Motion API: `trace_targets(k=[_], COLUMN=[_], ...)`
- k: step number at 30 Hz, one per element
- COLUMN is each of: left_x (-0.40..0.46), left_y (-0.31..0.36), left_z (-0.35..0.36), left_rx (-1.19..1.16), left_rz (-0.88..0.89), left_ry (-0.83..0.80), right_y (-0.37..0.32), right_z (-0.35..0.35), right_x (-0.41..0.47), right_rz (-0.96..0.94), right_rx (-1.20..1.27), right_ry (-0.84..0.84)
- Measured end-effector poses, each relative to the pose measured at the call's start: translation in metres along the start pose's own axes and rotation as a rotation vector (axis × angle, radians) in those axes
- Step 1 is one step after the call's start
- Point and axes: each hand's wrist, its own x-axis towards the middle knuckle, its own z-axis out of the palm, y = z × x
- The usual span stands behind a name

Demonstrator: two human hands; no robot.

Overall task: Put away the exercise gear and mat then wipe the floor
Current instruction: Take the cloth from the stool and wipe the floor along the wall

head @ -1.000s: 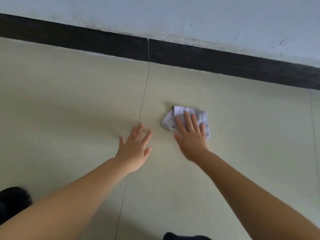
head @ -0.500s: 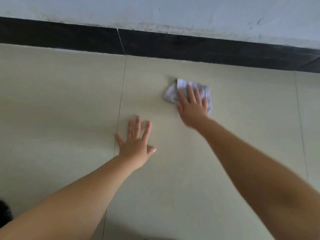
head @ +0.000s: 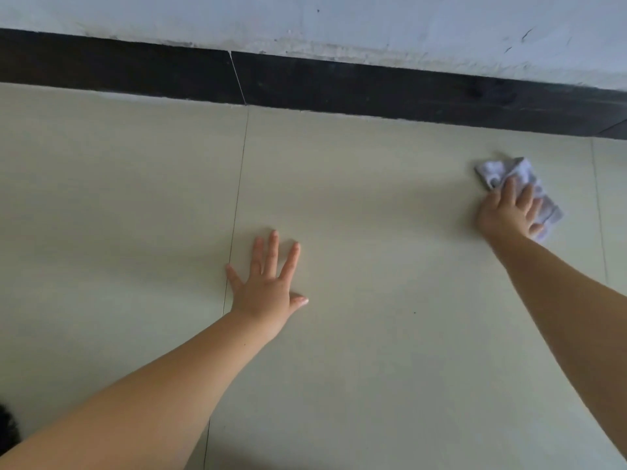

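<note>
Right hand [head: 509,212], fingers straight, pressing a crumpled white cloth [head: 519,191] flat on the pale tiled floor [head: 373,198] near the black baseboard [head: 339,86]; left hand [head: 264,286] spread flat on the floor, holding nothing, beside a tile seam [head: 237,205].

– How many hands are on the floor [head: 373,334]?
– Two: one left hand [head: 264,293] and one right hand [head: 509,212].
– And cloths?
– One cloth [head: 519,171].
– Tile seams in the floor?
– Two thin ones.
– Skirting?
– One black skirting band [head: 339,86], showing one joint, below one pale wall [head: 339,22].
</note>
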Motion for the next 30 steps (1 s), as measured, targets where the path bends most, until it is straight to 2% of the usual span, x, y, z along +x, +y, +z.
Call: trace_targets(k=[2,3,5,8,10,11,13,16,18,20,22,24,26,28,30], left_x=[0.0,0.0,-0.001,-0.006,-0.005,-0.005,-0.006,-0.005,-0.005,-0.006,-0.007,-0.007,-0.008,-0.009,-0.008], left_y=[0.001,0.0,0.0,-0.006,-0.02,-0.028,-0.038,-0.037,-0.031,-0.027,-0.028,-0.029,-0.026,-0.02,-0.015], left_z=[-0.002,-0.002,-0.002,0.004,0.013,0.016,0.018,0.017,0.013,0.01,0.006,0.0,-0.008,-0.017,-0.022], left_rx=[0.006,0.011,0.0,-0.104,-0.111,-0.101,-0.063,-0.088,-0.093,-0.101,-0.075,-0.077,-0.111,-0.12,-0.114], left_rz=[0.001,-0.001,-0.011,-0.029,0.021,0.03,0.055,0.072,0.039,0.024,0.016,0.012,-0.007,-0.05,-0.079], left_ry=[0.0,0.003,0.043,0.198,0.257,0.258,0.25,0.246,0.219,0.218,0.183,0.154,0.111,0.082,0.063], right_y=[-0.03,-0.046,-0.078,-0.104,-0.096,-0.087,-0.054,0.017,0.059,0.07,0.052,0.029,0.012,0.015,0.023], right_z=[0.014,0.027,0.062,0.103,0.106,0.1,0.085,0.049,0.019,0.005,0.024,0.062,0.106,0.14,0.145], right_x=[-0.023,-0.04,-0.087,-0.164,-0.173,-0.163,-0.129,-0.069,-0.046,-0.047,-0.074,-0.133,-0.225,-0.315,-0.351], right_rz=[0.004,-0.097,-0.405,-0.901,-1.117,-1.167,-1.073,-0.632,-0.308,-0.065,0.022,-0.12,-0.452,-0.794,-1.011], right_rx=[0.032,0.006,-0.078,-0.244,-0.321,-0.309,-0.262,-0.211,-0.152,-0.064,0.02,-0.001,-0.122,-0.275,-0.32], right_ry=[0.014,0.015,-0.019,-0.147,-0.226,-0.235,-0.171,-0.005,-0.019,-0.047,-0.031,0.038,0.036,-0.12,-0.303])
